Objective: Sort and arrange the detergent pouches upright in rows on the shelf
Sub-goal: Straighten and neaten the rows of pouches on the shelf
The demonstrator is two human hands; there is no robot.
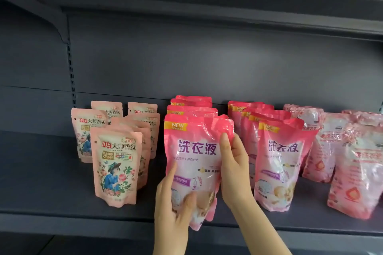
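In the head view, your left hand (174, 203) curls round the lower left corner of the front pink pouch (196, 151). Your right hand (234, 163) pinches its right edge. The pouch stands upright at the shelf (51, 182) front lip, heading its row.

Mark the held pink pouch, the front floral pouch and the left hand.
held pink pouch (196, 148), head view, purple title print.
front floral pouch (117, 163), head view, front panel.
left hand (173, 208), head view, back of hand.

A dark back panel (207, 64) stands behind; slotted upright (71, 72) at left — bracket (45, 10) above.
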